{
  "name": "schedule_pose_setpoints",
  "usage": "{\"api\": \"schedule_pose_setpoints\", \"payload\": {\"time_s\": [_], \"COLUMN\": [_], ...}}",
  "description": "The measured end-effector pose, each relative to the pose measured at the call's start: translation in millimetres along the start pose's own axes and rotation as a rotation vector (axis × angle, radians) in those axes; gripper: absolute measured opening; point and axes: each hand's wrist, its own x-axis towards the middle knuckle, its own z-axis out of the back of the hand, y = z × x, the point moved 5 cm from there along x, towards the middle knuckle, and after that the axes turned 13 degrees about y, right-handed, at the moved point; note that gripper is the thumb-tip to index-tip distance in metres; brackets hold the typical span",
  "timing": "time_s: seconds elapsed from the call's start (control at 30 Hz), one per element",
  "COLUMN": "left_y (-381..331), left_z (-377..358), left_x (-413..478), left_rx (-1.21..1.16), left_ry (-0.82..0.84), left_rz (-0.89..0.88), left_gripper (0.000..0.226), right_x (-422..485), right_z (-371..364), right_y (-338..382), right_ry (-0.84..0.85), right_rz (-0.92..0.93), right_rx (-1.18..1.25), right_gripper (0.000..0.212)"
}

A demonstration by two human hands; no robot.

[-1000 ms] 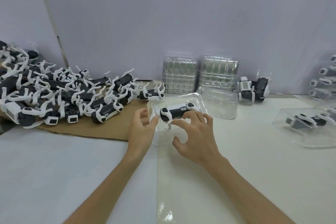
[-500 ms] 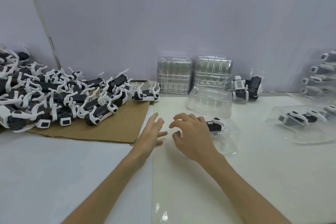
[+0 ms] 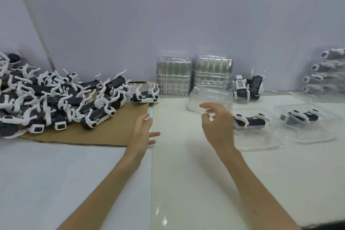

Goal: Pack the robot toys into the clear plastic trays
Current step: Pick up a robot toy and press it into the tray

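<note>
Head view: left hand (image 3: 141, 132) comes in from the near edge of the desk (image 3: 186, 183), forearm angled up and right. Its palm is turned inward and its fingers are straight and spread, holding nothing. It hovers at the right edge of the cardboard sheet (image 3: 112, 132).

The right hand (image 3: 218, 127) is raised over mid-desk with the wrist bent. Its fingers are loosely curled and apart, with nothing between them. The fingertips overlap the empty clear tray (image 3: 211, 97) lying behind; contact cannot be told.

Just right of this hand is a packed tray (image 3: 261, 144) with one robot toy (image 3: 250, 120) lying flat in it. A second packed tray (image 3: 317, 136) sits nearer the right edge.

The pile of loose toys (image 3: 56, 102) lies on the cardboard at the left side. Two tray stacks (image 3: 173, 76) stand at the far edge, with two standing toys (image 3: 246, 86) to their right. There are stacked packed trays (image 3: 324, 74) at the far right corner
</note>
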Motion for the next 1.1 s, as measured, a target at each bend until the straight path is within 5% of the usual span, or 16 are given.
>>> {"api": "schedule_pose_setpoints", "payload": {"time_s": [0.07, 0.17, 0.4, 0.83, 0.97, 1.1], "left_y": [-0.3, 0.6, 0.5, 3.0, 6.6, 8.3], "left_z": [0.6, 2.8, -0.2, -3.1, -5.8, -11.9], "left_x": [0.4, 1.4, 0.3, -0.1, 1.5, 1.3], "left_rx": [0.014, 0.025, 0.047, 0.086, 0.124, 0.426], "left_ry": [-0.012, -0.025, -0.017, 0.012, 0.038, 0.116], "left_rz": [-0.001, -0.002, -0.013, -0.016, -0.007, -0.076], "left_gripper": [0.036, 0.036, 0.03, 0.028, 0.022, 0.02], "right_x": [-0.1, 2.0, 11.4, 40.8, 41.3, 47.6], "right_z": [-16.5, -20.4, 26.3, 89.0, 100.2, 76.8], "right_y": [-8.8, -36.1, -80.6, -151.1, -162.2, -143.2], "right_ry": [0.153, 0.294, 0.145, 0.008, 0.102, 0.145], "right_rz": [-0.161, -0.384, -0.585, -0.695, -0.799, -0.561], "right_rx": [0.151, 0.048, 0.006, 0.038, -0.184, -0.333], "right_gripper": [0.036, 0.051, 0.048, 0.034, 0.039, 0.051]}}
